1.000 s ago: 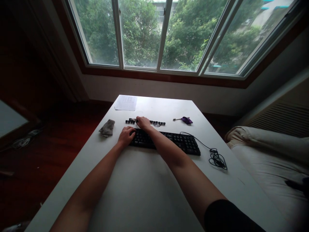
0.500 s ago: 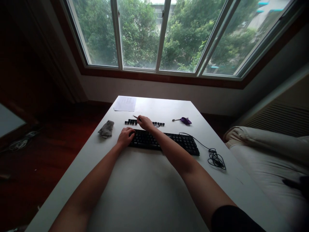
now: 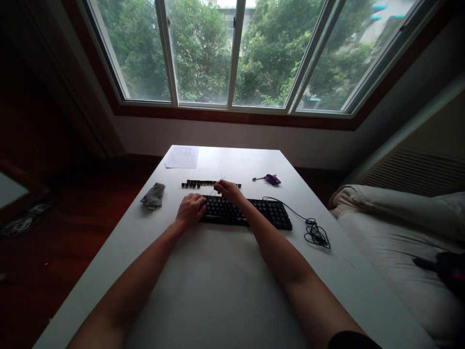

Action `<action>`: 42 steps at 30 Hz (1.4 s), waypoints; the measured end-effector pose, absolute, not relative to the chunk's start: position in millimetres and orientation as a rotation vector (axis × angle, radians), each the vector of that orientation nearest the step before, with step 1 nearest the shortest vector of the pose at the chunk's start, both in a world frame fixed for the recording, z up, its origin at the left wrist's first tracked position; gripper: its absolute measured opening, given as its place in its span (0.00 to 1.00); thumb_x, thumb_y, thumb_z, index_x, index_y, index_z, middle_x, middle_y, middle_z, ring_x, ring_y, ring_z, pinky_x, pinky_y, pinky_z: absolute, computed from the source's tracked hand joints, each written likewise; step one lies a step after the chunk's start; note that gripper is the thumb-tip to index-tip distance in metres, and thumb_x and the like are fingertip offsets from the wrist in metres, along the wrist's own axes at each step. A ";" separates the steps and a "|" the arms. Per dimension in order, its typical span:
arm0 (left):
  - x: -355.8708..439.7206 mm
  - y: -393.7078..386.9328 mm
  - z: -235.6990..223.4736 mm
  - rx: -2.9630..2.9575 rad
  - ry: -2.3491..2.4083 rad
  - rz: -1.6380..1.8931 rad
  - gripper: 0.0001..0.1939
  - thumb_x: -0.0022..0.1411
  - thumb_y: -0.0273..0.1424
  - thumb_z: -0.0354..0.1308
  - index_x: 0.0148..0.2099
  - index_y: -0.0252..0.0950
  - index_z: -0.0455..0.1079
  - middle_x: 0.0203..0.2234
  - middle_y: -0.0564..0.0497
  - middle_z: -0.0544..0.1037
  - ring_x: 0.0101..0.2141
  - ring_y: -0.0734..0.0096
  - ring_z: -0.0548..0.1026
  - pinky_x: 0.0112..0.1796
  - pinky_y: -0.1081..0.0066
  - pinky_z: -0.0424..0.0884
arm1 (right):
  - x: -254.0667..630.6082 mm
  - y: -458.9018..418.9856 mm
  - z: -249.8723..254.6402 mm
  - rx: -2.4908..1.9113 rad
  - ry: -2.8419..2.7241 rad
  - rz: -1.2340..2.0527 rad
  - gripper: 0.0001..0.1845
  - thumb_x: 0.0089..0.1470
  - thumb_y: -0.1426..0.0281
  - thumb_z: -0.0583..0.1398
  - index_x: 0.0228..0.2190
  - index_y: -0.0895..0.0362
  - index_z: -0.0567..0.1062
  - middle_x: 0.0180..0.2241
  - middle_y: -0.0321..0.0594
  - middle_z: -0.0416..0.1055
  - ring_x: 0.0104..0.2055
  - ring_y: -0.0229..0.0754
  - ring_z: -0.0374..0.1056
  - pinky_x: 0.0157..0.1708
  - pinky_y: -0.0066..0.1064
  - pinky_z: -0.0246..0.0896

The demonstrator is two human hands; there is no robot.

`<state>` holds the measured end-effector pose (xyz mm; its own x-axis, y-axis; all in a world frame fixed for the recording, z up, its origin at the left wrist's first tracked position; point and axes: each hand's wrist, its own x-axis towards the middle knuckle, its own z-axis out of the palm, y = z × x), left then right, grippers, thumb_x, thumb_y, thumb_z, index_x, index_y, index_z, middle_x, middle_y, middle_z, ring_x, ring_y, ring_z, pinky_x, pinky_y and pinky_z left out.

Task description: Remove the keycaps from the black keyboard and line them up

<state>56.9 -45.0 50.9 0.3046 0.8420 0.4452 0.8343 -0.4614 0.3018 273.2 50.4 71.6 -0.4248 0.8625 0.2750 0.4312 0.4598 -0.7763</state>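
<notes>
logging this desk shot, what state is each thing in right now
keyboard: flat on the table
small black keycaps: loose, lined up beyond the keyboard
cord: bunched in loose loops
grey cloth: crumpled
paper: lying flat
purple item: lying down
thin wire tool: held, off the table
left hand: resting at the keyboard's left end
right hand: pinching the wire tool

Left hand point(image 3: 191, 210) on left end of black keyboard point(image 3: 250, 211). Right hand point(image 3: 229, 190) pinching thin wire tool point(image 3: 213, 192) over its back edge. Loose keycaps point(image 3: 193, 184) lined up just behind, on white counter point(image 3: 214, 271).
</notes>
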 end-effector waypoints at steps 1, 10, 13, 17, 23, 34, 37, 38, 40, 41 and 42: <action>56.9 -45.1 50.4 2.531 1.612 0.872 0.10 0.66 0.33 0.54 0.48 0.42 0.73 0.46 0.46 0.76 0.48 0.54 0.70 0.51 0.54 0.66 | 272.3 51.3 70.2 -1.070 -2.049 0.832 0.17 0.63 0.58 0.53 0.40 0.56 0.76 0.29 0.35 0.74 0.26 0.35 0.66 0.31 0.26 0.59; 50.7 -43.0 47.8 2.609 1.515 0.832 0.10 0.65 0.31 0.55 0.48 0.41 0.72 0.44 0.47 0.76 0.45 0.58 0.72 0.48 0.57 0.69 | 255.6 53.6 68.5 -1.053 -2.163 0.599 0.10 0.62 0.63 0.56 0.34 0.55 0.74 0.31 0.37 0.75 0.33 0.38 0.67 0.34 0.27 0.56; 50.0 -42.3 46.6 2.605 1.511 0.843 0.10 0.65 0.31 0.56 0.48 0.42 0.72 0.43 0.47 0.76 0.45 0.57 0.72 0.48 0.57 0.69 | 255.5 52.8 69.2 -1.042 -2.195 0.584 0.10 0.63 0.63 0.55 0.35 0.54 0.73 0.31 0.37 0.75 0.32 0.38 0.67 0.33 0.27 0.55; 49.7 -41.2 45.8 2.601 1.508 0.844 0.10 0.64 0.30 0.56 0.48 0.42 0.72 0.43 0.47 0.76 0.45 0.57 0.72 0.48 0.57 0.69 | 257.2 52.3 69.1 -1.042 -2.243 0.620 0.09 0.64 0.63 0.55 0.37 0.54 0.72 0.30 0.36 0.75 0.31 0.37 0.66 0.33 0.26 0.53; 48.6 -39.9 44.8 2.602 1.500 0.846 0.10 0.64 0.30 0.57 0.48 0.41 0.72 0.43 0.47 0.76 0.45 0.58 0.72 0.48 0.57 0.69 | 254.3 48.2 68.0 -0.970 -2.377 0.556 0.09 0.61 0.63 0.58 0.35 0.55 0.73 0.26 0.34 0.70 0.27 0.36 0.60 0.29 0.25 0.48; 48.6 -40.8 44.8 2.585 1.486 0.855 0.10 0.65 0.31 0.56 0.48 0.42 0.72 0.44 0.48 0.76 0.46 0.58 0.72 0.49 0.57 0.69 | 278.4 51.0 67.2 -0.893 -2.337 0.657 0.08 0.55 0.65 0.62 0.34 0.57 0.77 0.24 0.33 0.71 0.26 0.34 0.62 0.29 0.25 0.52; 48.8 -40.3 44.3 2.579 1.486 0.860 0.10 0.65 0.31 0.57 0.48 0.42 0.72 0.44 0.48 0.76 0.47 0.58 0.71 0.50 0.57 0.69 | 283.6 56.6 59.0 -0.863 -2.256 0.908 0.10 0.55 0.63 0.63 0.35 0.56 0.77 0.25 0.34 0.74 0.27 0.37 0.67 0.30 0.26 0.60; 48.9 -40.2 44.2 2.575 1.487 0.862 0.10 0.65 0.31 0.57 0.49 0.42 0.72 0.44 0.48 0.76 0.47 0.58 0.71 0.50 0.57 0.69 | 285.0 58.2 56.3 -0.855 -2.199 1.012 0.11 0.54 0.62 0.63 0.35 0.56 0.77 0.26 0.35 0.75 0.28 0.38 0.69 0.30 0.27 0.62; 49.1 -40.5 44.3 2.569 1.492 0.864 0.10 0.64 0.31 0.57 0.48 0.42 0.73 0.44 0.48 0.76 0.47 0.58 0.72 0.50 0.57 0.69 | 287.6 60.7 52.1 -0.831 -2.058 1.223 0.14 0.53 0.59 0.64 0.35 0.56 0.75 0.28 0.36 0.77 0.29 0.40 0.72 0.31 0.29 0.67; 49.3 -40.8 44.5 2.567 1.493 0.862 0.10 0.64 0.31 0.57 0.48 0.42 0.73 0.44 0.48 0.76 0.47 0.58 0.72 0.50 0.57 0.69 | 288.9 61.5 51.1 -0.813 -1.994 1.308 0.16 0.52 0.57 0.65 0.35 0.57 0.75 0.29 0.37 0.77 0.29 0.40 0.73 0.31 0.30 0.68; 49.6 -41.2 44.8 2.566 1.495 0.860 0.10 0.65 0.31 0.57 0.48 0.42 0.73 0.44 0.48 0.76 0.47 0.58 0.72 0.50 0.57 0.69 | 290.0 62.0 50.8 -0.796 -1.946 1.371 0.17 0.51 0.56 0.65 0.35 0.57 0.74 0.29 0.38 0.78 0.29 0.40 0.73 0.31 0.31 0.69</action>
